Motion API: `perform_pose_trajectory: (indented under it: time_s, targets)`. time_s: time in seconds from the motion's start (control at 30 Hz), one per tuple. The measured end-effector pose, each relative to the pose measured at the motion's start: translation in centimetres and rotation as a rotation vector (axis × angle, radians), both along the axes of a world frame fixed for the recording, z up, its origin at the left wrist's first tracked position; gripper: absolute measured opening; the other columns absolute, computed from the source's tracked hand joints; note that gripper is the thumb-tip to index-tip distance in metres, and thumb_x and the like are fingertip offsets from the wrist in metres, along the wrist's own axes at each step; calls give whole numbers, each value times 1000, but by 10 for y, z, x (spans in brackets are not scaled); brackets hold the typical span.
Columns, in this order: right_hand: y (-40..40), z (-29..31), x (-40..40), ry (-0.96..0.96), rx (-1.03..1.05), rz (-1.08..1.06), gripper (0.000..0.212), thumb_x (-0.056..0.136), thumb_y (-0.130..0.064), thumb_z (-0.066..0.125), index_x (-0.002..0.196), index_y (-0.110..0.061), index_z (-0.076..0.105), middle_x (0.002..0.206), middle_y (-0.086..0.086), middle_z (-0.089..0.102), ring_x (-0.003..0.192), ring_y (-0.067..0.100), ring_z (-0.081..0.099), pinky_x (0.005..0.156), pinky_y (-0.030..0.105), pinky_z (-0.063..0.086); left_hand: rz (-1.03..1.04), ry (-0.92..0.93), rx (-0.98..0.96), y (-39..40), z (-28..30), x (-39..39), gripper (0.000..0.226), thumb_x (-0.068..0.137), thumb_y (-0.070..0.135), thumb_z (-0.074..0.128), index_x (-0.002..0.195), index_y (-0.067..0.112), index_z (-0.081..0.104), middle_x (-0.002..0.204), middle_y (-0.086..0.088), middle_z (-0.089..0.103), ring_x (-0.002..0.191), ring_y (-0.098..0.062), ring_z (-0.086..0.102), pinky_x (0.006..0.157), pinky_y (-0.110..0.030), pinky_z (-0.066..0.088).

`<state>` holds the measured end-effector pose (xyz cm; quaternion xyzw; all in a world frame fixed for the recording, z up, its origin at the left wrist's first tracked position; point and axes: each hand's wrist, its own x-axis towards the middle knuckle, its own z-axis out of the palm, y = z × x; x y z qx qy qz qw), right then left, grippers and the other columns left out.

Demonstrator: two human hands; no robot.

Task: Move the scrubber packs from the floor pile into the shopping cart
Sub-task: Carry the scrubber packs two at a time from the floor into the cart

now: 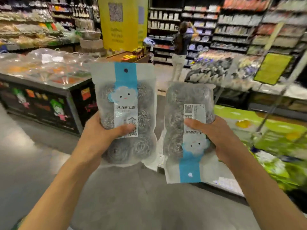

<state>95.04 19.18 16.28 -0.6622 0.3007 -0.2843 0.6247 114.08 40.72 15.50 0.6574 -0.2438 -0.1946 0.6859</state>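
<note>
I hold two clear packs of steel-wool scrubbers in front of me, above the grey floor. My left hand (101,133) grips the left scrubber pack (126,103), which stands upright with its blue header strip on top; my thumb lies across its label. My right hand (219,136) grips the right scrubber pack (187,113), which hangs upside down with the blue strip at the bottom. The shopping cart (272,103) shows blurred at the right, with green packaging in it. The floor pile is out of view.
A black display counter (49,100) topped with bagged goods stands at the left. Shelves of housewares fill the back and right. A person (181,47) stands at the far shelves beside a yellow pillar (123,22). Grey floor lies between counter and cart.
</note>
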Motion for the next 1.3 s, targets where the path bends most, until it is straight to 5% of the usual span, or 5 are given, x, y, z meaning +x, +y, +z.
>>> perform_pose_trajectory:
  time_s: [0.2, 0.67, 0.87, 1.1, 1.3]
  targets:
    - [-22, 8, -115, -36, -21, -242, 43, 62, -32, 83, 104, -28, 76, 100, 0, 81, 87, 20, 79, 71, 36, 62, -262, 55, -22, -75, 5, -75, 45, 61, 10, 88, 101, 22, 73, 93, 3, 81, 83, -16, 79, 62, -25, 61]
    - [-30, -7, -443, -56, -11, -771, 45, 64, -26, 83, 108, -23, 75, 102, 1, 81, 91, 20, 78, 78, 37, 62, -765, 30, -35, -228, -2, -348, 55, 56, 11, 85, 108, 22, 71, 95, 7, 81, 86, -12, 78, 65, -25, 62]
    - [-7, -17, -574, -67, 41, -1063, 40, 71, -18, 83, 110, -15, 74, 94, 5, 81, 80, 19, 78, 63, 31, 63, -1033, 19, -32, -290, -11, -487, 51, 50, 15, 85, 99, 22, 72, 85, 11, 80, 75, -7, 77, 59, -23, 59]
    - [30, -36, -686, -34, 61, -1443, 45, 67, -27, 85, 110, -17, 75, 100, 6, 81, 89, 25, 77, 81, 42, 62, -1367, -15, 32, -353, -28, -640, 76, 44, 28, 92, 117, 18, 72, 101, 6, 81, 91, -14, 78, 72, -30, 63]
    - [39, -46, -756, -13, 129, -1726, 29, 80, -23, 84, 107, -20, 75, 91, -1, 81, 76, 15, 77, 55, 26, 57, -1690, -63, 72, -403, -37, -766, 74, 44, 34, 89, 114, 20, 71, 97, 9, 81, 90, -12, 78, 70, -26, 62]
